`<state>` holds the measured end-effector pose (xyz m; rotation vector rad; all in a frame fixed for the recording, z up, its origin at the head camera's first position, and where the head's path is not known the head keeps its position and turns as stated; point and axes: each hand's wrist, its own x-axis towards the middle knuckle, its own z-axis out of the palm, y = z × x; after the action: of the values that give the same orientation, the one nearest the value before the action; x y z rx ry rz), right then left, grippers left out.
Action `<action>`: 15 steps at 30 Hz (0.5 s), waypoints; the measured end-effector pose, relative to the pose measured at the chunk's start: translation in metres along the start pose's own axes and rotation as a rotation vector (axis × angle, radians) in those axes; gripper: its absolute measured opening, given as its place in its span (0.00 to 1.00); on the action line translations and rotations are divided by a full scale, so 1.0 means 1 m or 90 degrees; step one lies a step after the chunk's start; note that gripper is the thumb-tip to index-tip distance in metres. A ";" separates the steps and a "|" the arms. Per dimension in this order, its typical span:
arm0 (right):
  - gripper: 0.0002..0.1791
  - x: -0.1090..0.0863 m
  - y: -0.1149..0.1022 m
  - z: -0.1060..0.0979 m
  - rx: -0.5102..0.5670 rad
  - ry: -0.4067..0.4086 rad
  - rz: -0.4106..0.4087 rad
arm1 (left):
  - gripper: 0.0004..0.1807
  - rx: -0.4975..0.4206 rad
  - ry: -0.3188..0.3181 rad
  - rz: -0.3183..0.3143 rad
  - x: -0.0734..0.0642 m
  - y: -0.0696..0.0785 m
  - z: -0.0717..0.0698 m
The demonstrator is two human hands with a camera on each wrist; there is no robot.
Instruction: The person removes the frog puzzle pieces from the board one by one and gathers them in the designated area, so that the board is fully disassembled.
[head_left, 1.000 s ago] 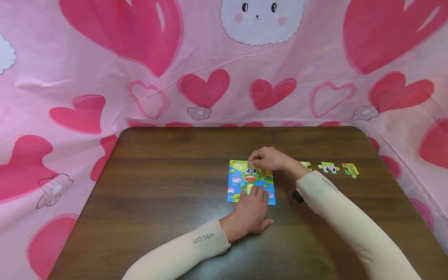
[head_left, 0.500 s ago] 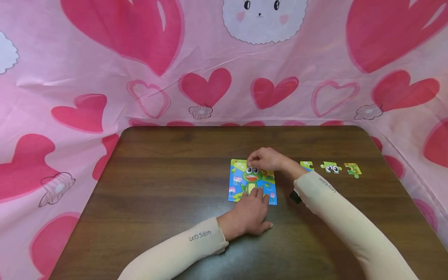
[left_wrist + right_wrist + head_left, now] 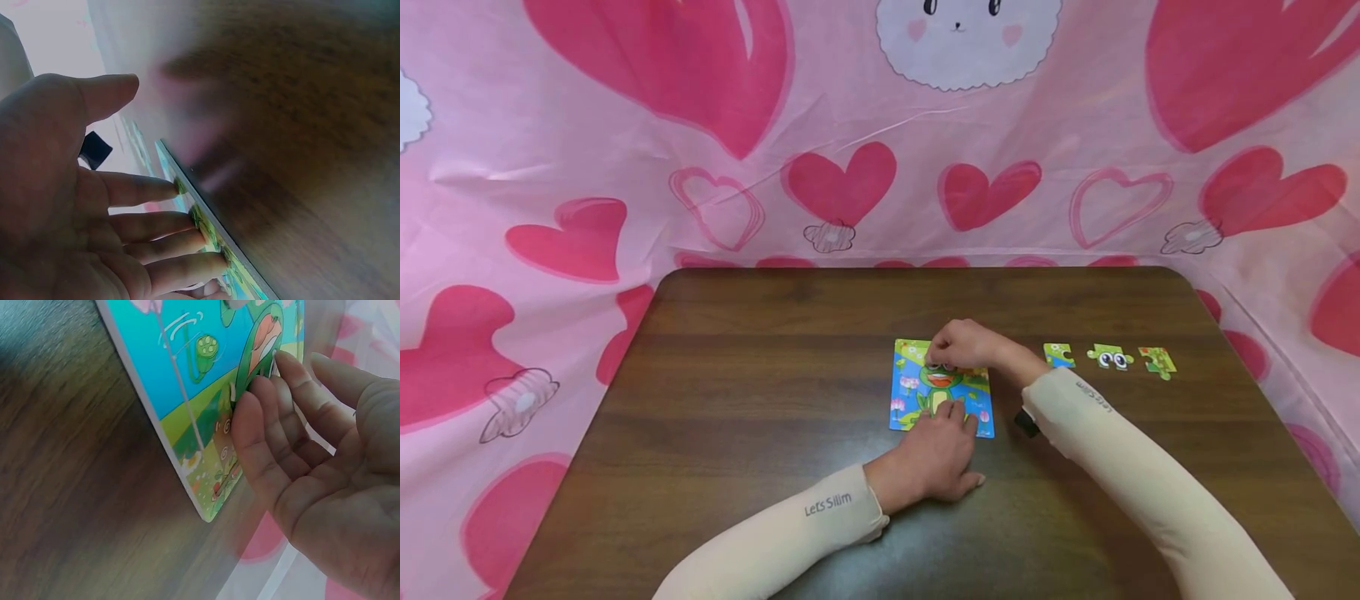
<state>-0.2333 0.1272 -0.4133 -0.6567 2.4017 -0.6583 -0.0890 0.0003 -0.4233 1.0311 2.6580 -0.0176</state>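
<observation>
A square frog jigsaw puzzle [image 3: 906, 406] lies flat on the table, its frog in the middle and pink flowers at the sides. My left hand [image 3: 936, 457] rests across its near edge. In the left wrist view, the left fingers [image 3: 181, 269] lie nearly straight against that edge, thumb apart. At the far part of the puzzle, my right hand [image 3: 967, 342] reaches down over the frog's eyes, partly covering them. The right wrist view shows bent right fingers [image 3: 250, 428] touching the board beside the frog's mouth, the thumb apart from them; no held piece shows.
Three loose pieces lie in a row to the right: a blue-green jigsaw piece [image 3: 1059, 356], a jigsaw piece with eyes [image 3: 1110, 357] and a green jigsaw piece [image 3: 1157, 360]. Behind the brown table [image 3: 760, 367] hangs a pink cloth with hearts [image 3: 842, 179].
My right fingertips have shifted slightly nearer, from above the frog's eyes to over them. The left hand and loose pieces stay put.
</observation>
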 end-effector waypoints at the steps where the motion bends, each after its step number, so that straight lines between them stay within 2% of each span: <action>1: 0.13 0.000 -0.001 0.000 -0.003 -0.003 0.001 | 0.43 0.000 0.001 0.002 0.000 0.000 0.000; 7: 0.17 0.000 -0.005 0.001 -0.017 -0.009 -0.005 | 0.43 0.018 0.008 0.005 0.000 -0.001 0.001; 15: 0.11 -0.002 -0.006 0.002 0.002 -0.024 -0.005 | 0.49 0.031 0.007 -0.012 0.000 0.003 0.005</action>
<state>-0.2288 0.1231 -0.4101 -0.6710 2.3648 -0.6463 -0.0857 0.0026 -0.4274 1.0237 2.6896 -0.0825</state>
